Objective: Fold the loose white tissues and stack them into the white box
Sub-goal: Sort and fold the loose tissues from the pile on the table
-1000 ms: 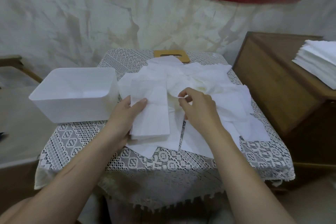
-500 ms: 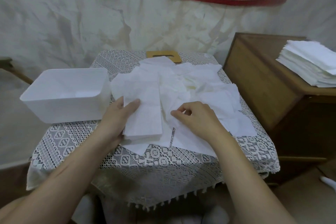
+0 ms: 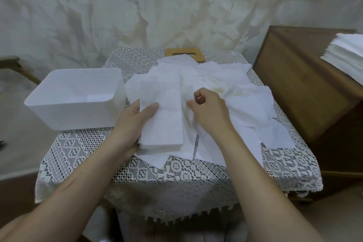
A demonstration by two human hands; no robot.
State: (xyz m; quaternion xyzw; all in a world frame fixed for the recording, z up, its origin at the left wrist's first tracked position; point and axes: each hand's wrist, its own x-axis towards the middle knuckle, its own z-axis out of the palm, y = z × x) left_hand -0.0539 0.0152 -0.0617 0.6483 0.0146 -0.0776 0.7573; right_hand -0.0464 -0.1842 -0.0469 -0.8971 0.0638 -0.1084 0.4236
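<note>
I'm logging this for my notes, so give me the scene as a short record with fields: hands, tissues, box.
Loose tissues: spread over the lace table
Left hand: grips the folded stack, thumb on top
Right hand: pinches a sheet of that spread
White box: left of the stack, open top
Spare pile: on the wooden cabinet, right
</note>
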